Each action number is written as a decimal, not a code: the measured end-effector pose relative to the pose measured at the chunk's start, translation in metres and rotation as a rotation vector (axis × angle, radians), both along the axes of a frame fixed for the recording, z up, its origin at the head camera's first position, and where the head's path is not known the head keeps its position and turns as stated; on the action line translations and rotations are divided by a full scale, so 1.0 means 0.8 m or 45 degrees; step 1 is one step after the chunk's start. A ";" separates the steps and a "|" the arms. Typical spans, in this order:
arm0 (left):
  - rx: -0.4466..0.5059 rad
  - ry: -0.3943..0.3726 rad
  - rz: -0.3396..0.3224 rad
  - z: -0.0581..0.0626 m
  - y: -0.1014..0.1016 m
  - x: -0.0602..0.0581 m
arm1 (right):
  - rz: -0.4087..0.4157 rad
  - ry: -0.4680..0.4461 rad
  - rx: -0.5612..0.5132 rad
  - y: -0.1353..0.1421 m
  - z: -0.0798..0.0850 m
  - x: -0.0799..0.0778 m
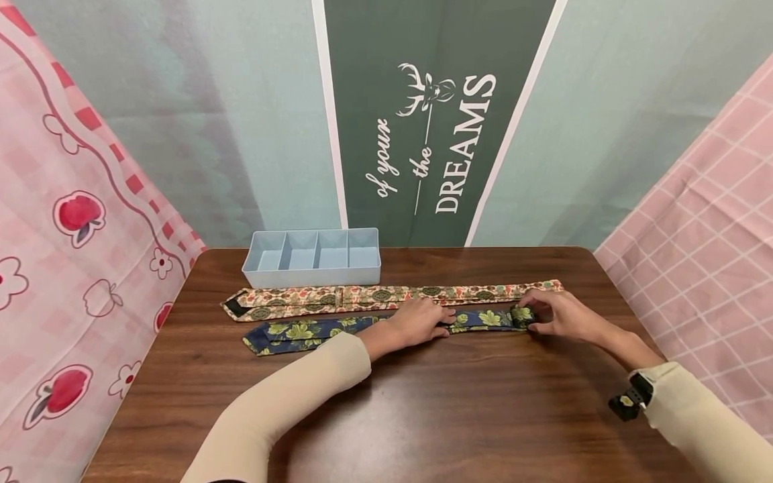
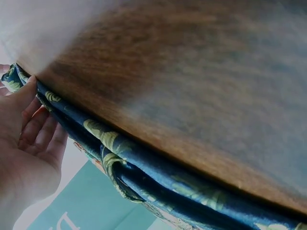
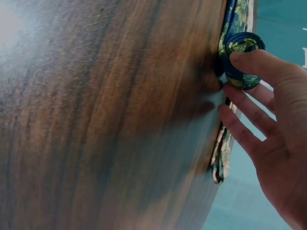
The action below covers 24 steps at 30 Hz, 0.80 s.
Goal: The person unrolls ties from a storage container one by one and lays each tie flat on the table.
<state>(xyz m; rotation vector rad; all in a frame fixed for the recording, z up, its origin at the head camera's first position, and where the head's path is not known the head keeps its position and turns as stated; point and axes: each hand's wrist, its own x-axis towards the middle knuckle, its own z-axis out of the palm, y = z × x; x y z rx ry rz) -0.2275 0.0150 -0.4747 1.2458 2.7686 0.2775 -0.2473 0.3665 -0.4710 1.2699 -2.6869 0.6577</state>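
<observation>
A navy necktie with yellow-green flowers (image 1: 298,331) stretches across the table, its right end coiled into a roll (image 3: 244,82). My right hand (image 1: 561,315) holds this roll, the thumb on one side and fingers on the other, as the right wrist view shows. Over the middle of the same tie lies my left hand (image 1: 417,322), its fingers resting on the fabric and covering part of it. The left wrist view has the thumb at the tie's near edge. A cream necktie with a red and green pattern (image 1: 374,296) lies flat just behind it.
A light blue box with four compartments (image 1: 311,276) stands at the back left of the brown wooden table (image 1: 459,409). Printed cloths (image 1: 290,121) hang behind the table and at both sides.
</observation>
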 end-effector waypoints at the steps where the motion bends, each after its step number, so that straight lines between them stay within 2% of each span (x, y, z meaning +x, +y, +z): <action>1: 0.000 -0.003 0.000 0.000 0.000 0.000 | -0.001 0.003 -0.008 0.001 -0.001 0.000; 6: -0.013 0.009 0.004 0.001 0.002 0.000 | 0.000 0.016 -0.018 0.005 -0.005 0.000; 12: -0.008 0.097 -0.012 0.003 0.006 0.000 | -0.018 0.027 0.005 0.003 -0.002 -0.002; 16: 0.014 0.132 -0.037 0.005 0.013 -0.002 | -0.067 -0.015 0.012 -0.004 0.003 -0.002; 20: 0.017 0.096 -0.037 0.007 0.025 -0.003 | -0.131 -0.102 0.022 -0.012 0.007 -0.003; 24: 0.014 0.050 -0.048 0.010 0.041 -0.005 | -0.130 -0.154 0.032 -0.017 0.011 -0.005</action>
